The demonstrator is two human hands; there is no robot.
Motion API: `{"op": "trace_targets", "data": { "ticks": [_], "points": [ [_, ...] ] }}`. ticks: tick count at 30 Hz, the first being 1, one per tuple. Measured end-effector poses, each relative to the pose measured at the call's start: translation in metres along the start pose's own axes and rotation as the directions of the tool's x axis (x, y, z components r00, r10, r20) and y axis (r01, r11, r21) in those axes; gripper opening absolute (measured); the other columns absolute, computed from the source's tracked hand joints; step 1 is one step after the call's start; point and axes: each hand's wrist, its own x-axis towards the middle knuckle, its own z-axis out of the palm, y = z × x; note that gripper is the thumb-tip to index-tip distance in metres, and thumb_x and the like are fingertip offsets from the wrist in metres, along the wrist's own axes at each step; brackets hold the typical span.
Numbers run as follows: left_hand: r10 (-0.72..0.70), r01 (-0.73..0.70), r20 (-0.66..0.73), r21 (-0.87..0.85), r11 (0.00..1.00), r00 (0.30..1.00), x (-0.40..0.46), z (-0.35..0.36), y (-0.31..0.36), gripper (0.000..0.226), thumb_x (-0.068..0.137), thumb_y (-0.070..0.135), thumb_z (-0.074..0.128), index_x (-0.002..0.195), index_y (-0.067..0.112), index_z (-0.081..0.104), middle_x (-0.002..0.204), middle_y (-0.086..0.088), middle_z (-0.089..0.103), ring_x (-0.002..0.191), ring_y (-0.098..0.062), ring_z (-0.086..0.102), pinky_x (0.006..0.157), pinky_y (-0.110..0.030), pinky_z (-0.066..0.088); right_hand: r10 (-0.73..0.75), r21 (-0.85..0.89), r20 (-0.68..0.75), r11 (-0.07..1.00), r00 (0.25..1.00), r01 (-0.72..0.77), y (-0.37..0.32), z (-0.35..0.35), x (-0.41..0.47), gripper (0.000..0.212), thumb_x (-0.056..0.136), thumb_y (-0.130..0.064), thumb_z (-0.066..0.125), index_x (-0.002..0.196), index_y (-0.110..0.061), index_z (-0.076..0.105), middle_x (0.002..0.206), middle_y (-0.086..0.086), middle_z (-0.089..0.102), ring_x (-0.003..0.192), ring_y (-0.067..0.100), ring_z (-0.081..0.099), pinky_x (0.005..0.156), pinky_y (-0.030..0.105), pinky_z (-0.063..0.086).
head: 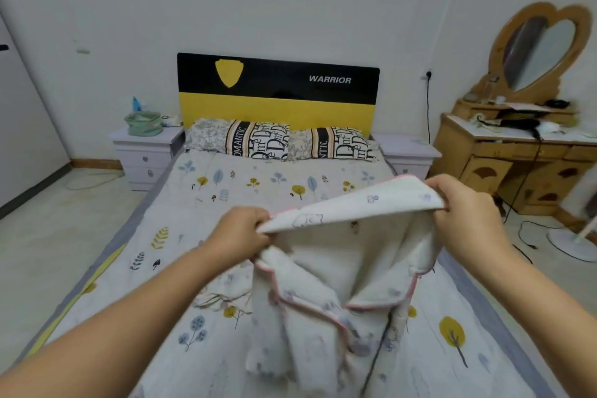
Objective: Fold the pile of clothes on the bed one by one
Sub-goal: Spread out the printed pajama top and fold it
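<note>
Left hand [240, 229] and right hand [465, 210], held apart, each grip one end of the upper edge of a white fleece-lined garment [339, 271] with pink piping, fingers curled into the cloth. The garment is raised above the bed [226, 191], its lower part hanging down onto the tree-patterned cover. Beyond lie two printed pillows [277, 140] against a black-and-yellow headboard [277, 90]. A pale nightstand [145, 152] stands at the left of the bed; a wooden dressing table [517, 155] with heart-shaped mirror [542, 48] at the right.
</note>
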Motion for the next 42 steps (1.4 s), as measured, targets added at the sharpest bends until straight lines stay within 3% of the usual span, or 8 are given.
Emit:
{"op": "trace_targets", "data": {
  "ticks": [4,9,16,22,26,30,33,42],
  "points": [
    [0.069,-0.042,-0.311,0.093,0.995,0.948,0.013,-0.032,0.018,0.028,0.072,-0.008,0.049,0.069,0.017,0.038,0.068,-0.004,0.053,0.068,-0.029,0.051,0.052,-0.036,0.037,0.003,-0.624,0.280,0.760,0.960,0.179,0.002,0.025,-0.009,0.032,0.085,-0.008,0.050,0.115,-0.018,0.043,0.092,0.007,0.060,0.072,0.026,0.049,0.049,0.028,0.029],
    [-0.033,-0.027,-0.446,-0.126,0.992,0.894,0.015,-0.046,0.031,0.018,0.074,0.006,0.049,0.086,0.016,0.060,0.083,-0.006,0.065,0.077,-0.025,0.057,0.065,-0.036,0.046,0.241,-0.443,0.327,0.893,0.914,-0.077,0.002,0.034,0.016,0.012,0.086,-0.012,0.049,0.089,-0.021,0.056,0.072,-0.001,0.048,0.060,0.016,0.043,0.045,0.023,0.027],
    [-0.226,0.159,-0.094,-0.459,0.874,0.970,0.007,-0.059,0.027,0.023,0.077,0.036,0.067,0.077,0.015,0.058,0.075,-0.010,0.058,0.072,-0.022,0.050,0.067,-0.030,0.032,0.333,0.497,0.501,0.645,0.799,-0.581,0.016,0.040,0.013,0.016,0.087,-0.010,0.052,0.071,-0.014,0.053,0.065,0.005,0.049,0.061,0.018,0.044,0.056,0.030,0.029],
    [-0.146,0.297,0.331,-0.468,0.832,0.932,-0.007,-0.083,0.022,0.054,0.063,0.031,0.065,0.108,0.001,0.064,0.102,-0.019,0.070,0.096,-0.034,0.066,0.091,-0.046,0.051,0.198,0.565,0.619,0.560,0.760,-0.606,0.030,0.041,0.006,0.023,0.086,-0.029,0.058,0.087,-0.006,0.060,0.078,0.018,0.058,0.074,0.031,0.054,0.070,0.037,0.040],
    [0.001,0.392,0.583,-0.547,0.740,0.812,-0.016,-0.104,0.012,0.046,0.059,0.004,0.073,0.101,-0.005,0.057,0.092,-0.020,0.068,0.080,-0.027,0.068,0.071,-0.034,0.058,-0.164,0.524,0.849,0.397,0.503,-0.754,0.048,0.009,0.012,0.056,0.036,-0.034,0.093,0.082,-0.007,0.076,0.087,0.018,0.073,0.072,0.029,0.071,0.058,0.035,0.057],
    [0.025,0.331,0.585,-0.494,0.804,0.811,-0.023,-0.104,0.013,0.030,0.076,-0.010,0.063,0.106,-0.007,0.061,0.103,-0.024,0.068,0.087,-0.029,0.069,0.077,-0.035,0.058,-0.331,0.427,0.904,0.726,0.270,-0.539,0.061,-0.010,0.010,0.069,0.056,0.007,0.076,0.119,-0.010,0.054,0.117,0.016,0.066,0.105,0.030,0.065,0.082,0.038,0.055],
    [-0.036,0.210,0.435,-0.359,0.909,0.900,-0.032,-0.086,0.017,0.016,0.076,-0.003,0.068,0.091,0.002,0.069,0.095,-0.020,0.071,0.079,-0.024,0.069,0.075,-0.032,0.058,-0.088,0.218,0.858,0.954,0.505,-0.204,0.073,0.006,0.000,0.041,0.063,-0.005,0.076,0.102,-0.010,0.063,0.103,0.012,0.071,0.098,0.028,0.066,0.090,0.044,0.052],
    [-0.074,0.146,0.162,-0.500,0.854,0.984,-0.055,-0.073,0.005,0.036,0.057,0.033,0.076,0.084,0.010,0.072,0.084,-0.014,0.071,0.073,-0.023,0.065,0.066,-0.030,0.053,0.087,0.628,0.345,0.719,0.934,-0.299,0.053,0.030,-0.004,0.014,0.079,0.000,0.067,0.072,-0.013,0.069,0.065,0.002,0.071,0.063,0.012,0.065,0.058,0.027,0.051]
  ]
}}
